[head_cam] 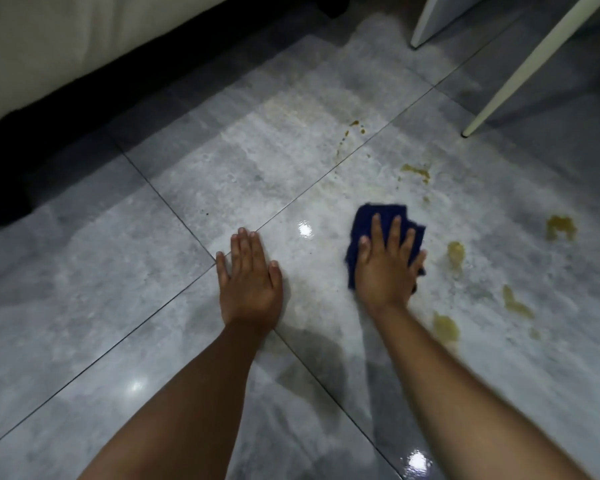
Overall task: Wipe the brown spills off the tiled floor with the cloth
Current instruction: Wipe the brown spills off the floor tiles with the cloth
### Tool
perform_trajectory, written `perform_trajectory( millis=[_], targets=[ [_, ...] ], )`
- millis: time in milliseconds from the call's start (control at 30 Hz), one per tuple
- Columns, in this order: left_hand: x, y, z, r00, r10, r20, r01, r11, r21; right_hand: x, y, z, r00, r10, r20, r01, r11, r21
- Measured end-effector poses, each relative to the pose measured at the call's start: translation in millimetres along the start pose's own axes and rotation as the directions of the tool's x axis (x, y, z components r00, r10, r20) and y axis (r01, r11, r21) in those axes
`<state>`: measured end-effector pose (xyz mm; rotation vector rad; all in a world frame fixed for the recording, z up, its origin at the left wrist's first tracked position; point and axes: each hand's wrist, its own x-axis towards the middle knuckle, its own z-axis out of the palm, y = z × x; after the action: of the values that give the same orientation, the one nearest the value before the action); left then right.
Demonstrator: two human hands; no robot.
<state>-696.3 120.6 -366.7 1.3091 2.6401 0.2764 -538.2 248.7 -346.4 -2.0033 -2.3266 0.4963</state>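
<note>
A dark blue cloth [368, 223] lies on the grey tiled floor [153, 278] in the middle of the view. My right hand [385, 268] presses flat on it with straight, spread fingers. My left hand [248, 275] rests flat on the bare tile to the left of the cloth, holding nothing. Several brown spills lie to the right of the cloth: one patch [561, 226] at the far right, one [456, 252] close beside the cloth, one [445, 327] next to my right forearm, and small drops [355, 126] further away.
A pale sofa [49, 46] with a dark base runs along the upper left. Two white furniture legs stand at the upper right, a wide one [426, 22] and a thin slanted one [513, 74]. A faint smear marks the tile beyond the cloth.
</note>
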Motion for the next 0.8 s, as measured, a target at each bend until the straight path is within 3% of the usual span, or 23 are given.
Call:
perform_trajectory(
  millis=[100, 233, 367, 533, 633, 733, 800],
  targets=[
    [-0.1, 1.8, 1.6, 1.0, -0.005, -0.003, 0.005, 1.0, 0.011, -58.0, -11.2, 12.7, 0.996, -0.086, 0.038, 0.088, 0.995, -0.044],
    [0.7, 2.3, -2.4, 0.999, 0.027, 0.028, -0.028, 0.999, 0.034, -35.7, -2.8, 7.8, 0.977, -0.196, 0.08, 0.201, 0.978, -0.054],
    [-2.2, 36.9, -2.0, 0.952, 0.303, 0.042, -0.303, 0.953, -0.015, -1.3, 51.8, -10.1, 0.999, -0.039, 0.005, 0.04, 0.998, -0.045],
    [1.1, 114.9, 19.4, 0.896, 0.433, 0.1, -0.426, 0.901, -0.083, -60.2, 117.4, -14.5, 0.975, 0.206, -0.084, -0.206, 0.978, 0.011],
    [-7.3, 150.1, 34.5, 0.899, 0.425, 0.105, -0.419, 0.905, -0.07, -98.5, 109.8, -5.3, 0.973, 0.2, -0.116, -0.198, 0.98, 0.03],
    [-11.5, 153.8, 41.4, 0.912, 0.406, 0.049, -0.406, 0.914, -0.012, -66.9, 112.6, -13.4, 0.994, 0.088, -0.072, -0.088, 0.996, -0.001],
    [-10.9, 153.5, 41.8, 0.913, 0.402, 0.068, -0.404, 0.914, 0.029, -29.9, 127.7, -27.0, 0.996, 0.087, -0.016, -0.088, 0.996, -0.026]
  ],
)
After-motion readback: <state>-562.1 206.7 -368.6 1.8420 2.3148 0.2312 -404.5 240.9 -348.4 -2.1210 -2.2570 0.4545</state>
